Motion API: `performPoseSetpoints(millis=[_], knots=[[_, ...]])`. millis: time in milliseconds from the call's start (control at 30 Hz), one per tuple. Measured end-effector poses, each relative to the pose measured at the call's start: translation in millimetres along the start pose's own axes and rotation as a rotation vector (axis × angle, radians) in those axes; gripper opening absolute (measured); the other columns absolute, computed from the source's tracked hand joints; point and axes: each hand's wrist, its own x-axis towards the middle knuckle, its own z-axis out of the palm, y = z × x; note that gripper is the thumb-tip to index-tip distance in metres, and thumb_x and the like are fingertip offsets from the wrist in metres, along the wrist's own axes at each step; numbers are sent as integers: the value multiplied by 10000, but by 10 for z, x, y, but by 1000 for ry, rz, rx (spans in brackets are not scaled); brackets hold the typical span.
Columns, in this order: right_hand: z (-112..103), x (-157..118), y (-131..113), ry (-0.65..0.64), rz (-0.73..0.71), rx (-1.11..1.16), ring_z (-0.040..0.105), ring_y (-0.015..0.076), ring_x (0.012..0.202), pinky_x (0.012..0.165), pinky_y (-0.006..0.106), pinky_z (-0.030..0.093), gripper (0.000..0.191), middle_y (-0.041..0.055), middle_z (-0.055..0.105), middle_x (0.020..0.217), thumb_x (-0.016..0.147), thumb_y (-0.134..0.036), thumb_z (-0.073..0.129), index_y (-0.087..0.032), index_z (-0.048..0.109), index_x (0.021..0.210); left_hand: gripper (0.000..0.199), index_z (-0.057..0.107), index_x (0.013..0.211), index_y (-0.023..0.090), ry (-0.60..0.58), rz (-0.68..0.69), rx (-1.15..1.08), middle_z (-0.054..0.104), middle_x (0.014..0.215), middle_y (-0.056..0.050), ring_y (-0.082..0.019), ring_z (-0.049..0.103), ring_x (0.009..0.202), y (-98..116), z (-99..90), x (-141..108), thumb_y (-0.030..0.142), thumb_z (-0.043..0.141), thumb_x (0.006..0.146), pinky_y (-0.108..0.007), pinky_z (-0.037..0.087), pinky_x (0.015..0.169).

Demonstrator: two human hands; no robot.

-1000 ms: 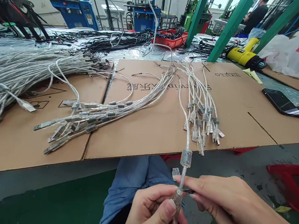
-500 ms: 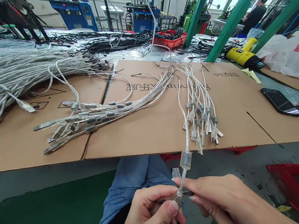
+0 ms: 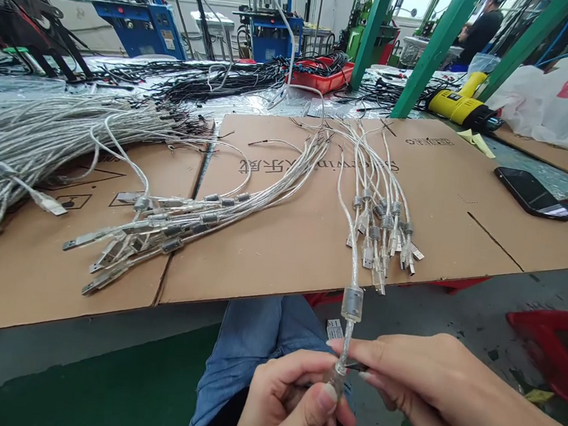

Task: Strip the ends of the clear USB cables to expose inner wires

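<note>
Between the thumb and fingers of my left hand [image 3: 291, 398] is the plug end of a clear-jacketed USB cable [image 3: 351, 304], held over my lap. Its grey ferrite bead shows just above my fingers, and the cable runs up onto the cardboard. My right hand [image 3: 419, 370] comes in from the right, its fingers pinching a small dark tool [image 3: 358, 366] whose tip is at the neck of the plug. Most of that tool is hidden, so its kind is unclear. Beyond my hands, a bunch of similar USB cables [image 3: 386, 223] lies on the cardboard.
More USB cables [image 3: 208, 219] lie left of centre, beside a large heap [image 3: 29, 148]. The cardboard [image 3: 259, 257] covers the table's front. At right are a black phone [image 3: 531, 193] and a yellow heat gun [image 3: 455, 109]. A red tray [image 3: 321, 79] sits behind, near green posts [image 3: 434, 53].
Hardly anything differs. Both hands keep the same hold at the plug's neck, with only a very slight shift of the fingers and the view.
</note>
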Motion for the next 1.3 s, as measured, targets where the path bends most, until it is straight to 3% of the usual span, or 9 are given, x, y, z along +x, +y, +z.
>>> performPoseSetpoints(millis=[200, 367, 500, 600, 767, 900, 1000, 1167, 1300], knots=[[12, -21, 38, -27, 23, -95, 663, 170, 504, 412, 240, 486, 287, 83, 744, 833, 769, -65, 386, -193, 643, 766, 199, 716, 966, 227, -20, 59, -28, 730, 636, -34, -48, 633, 492, -76, -35, 14, 207, 603, 803, -78, 501, 505], [36, -60, 40, -31, 46, -121, 650, 194, 496, 432, 279, 507, 353, 72, 705, 686, 777, -63, 371, -115, 661, 971, 218, 710, 984, 227, -15, 99, 15, 736, 658, -37, -42, 633, 501, -145, -60, -2, 178, 582, 815, -71, 502, 524], [-8, -43, 15, -62, 14, 59, 636, 130, 486, 474, 193, 500, 329, 18, 695, 649, 869, -98, 347, -196, 651, 791, 220, 717, 969, 221, 15, 127, 35, 739, 661, -32, -48, 642, 519, -153, -74, 7, 150, 606, 793, -70, 507, 530], [-27, -49, 24, -62, 94, 119, 614, 103, 471, 437, 156, 470, 276, -53, 632, 550, 917, -173, 391, -262, 642, 843, 185, 728, 923, 204, 59, 85, 37, 729, 639, -24, -47, 639, 514, -103, -59, 29, 148, 619, 784, -73, 510, 531], [127, -69, 73, 172, 123, 199, 674, 95, 664, 672, 138, 505, 208, -64, 721, 771, 802, -119, 611, -265, 625, 950, 180, 719, 928, 197, -25, -7, -110, 703, 634, -16, -48, 627, 504, -107, -50, 62, 260, 625, 788, -113, 533, 504], [326, -55, 82, 337, 191, 321, 660, 101, 573, 525, 132, 504, 155, -32, 707, 705, 771, -87, 645, -225, 608, 830, 243, 712, 945, 212, -94, -39, -186, 695, 693, -29, -52, 630, 499, -208, -90, 77, 357, 639, 764, -112, 519, 463], [429, -37, 65, 494, 123, 355, 675, 111, 610, 570, 140, 520, 234, -22, 709, 724, 739, -35, 645, -229, 621, 868, 261, 711, 963, 221, -90, -27, -187, 655, 678, -13, -52, 629, 499, -233, -107, 79, 370, 641, 760, -109, 517, 460], [471, 3, 54, 582, 12, 364, 683, 131, 679, 632, 162, 541, 325, 19, 717, 744, 685, 75, 615, -188, 672, 866, 258, 729, 863, 154, -96, -49, -132, 573, 667, -7, -26, 577, 460, -196, -95, 79, 370, 616, 779, -87, 480, 426], [449, 8, 79, 532, 129, 522, 660, 125, 617, 579, 175, 533, 230, 3, 689, 691, 693, 34, 641, -196, 654, 694, 330, 728, 803, 118, -127, -56, -85, 526, 664, -3, 5, 502, 414, -173, -90, 78, 408, 569, 802, -82, 430, 406]])
